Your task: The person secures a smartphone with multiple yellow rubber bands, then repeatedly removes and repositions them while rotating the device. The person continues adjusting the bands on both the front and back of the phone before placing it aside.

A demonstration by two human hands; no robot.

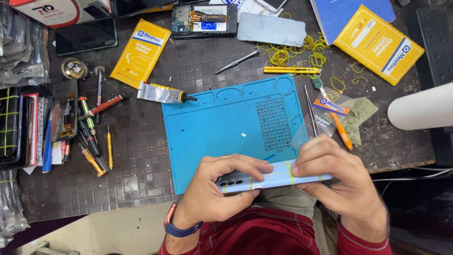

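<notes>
A light blue phone (pixel 271 178) lies back-up across the near edge of the blue work mat (pixel 222 127), bound by yellow rubber bands. My left hand (pixel 222 186) grips its camera end, thumb under and fingers over. My right hand (pixel 337 182) clamps the other end, fingers pressed on the back cover near a rubber band. Both hands hold the phone just above my lap.
A glue tube (pixel 163 93) lies at the mat's far left corner. Screwdrivers (pixel 94 137) lie left; tweezers (pixel 310 111), an orange-handled brush (pixel 335 118) and a green cloth (pixel 361 115) lie right. Loose yellow rubber bands (pixel 292 54), a yellow cutter (pixel 290 70), yellow packets (pixel 140 52) and an opened phone (pixel 204 21) sit beyond.
</notes>
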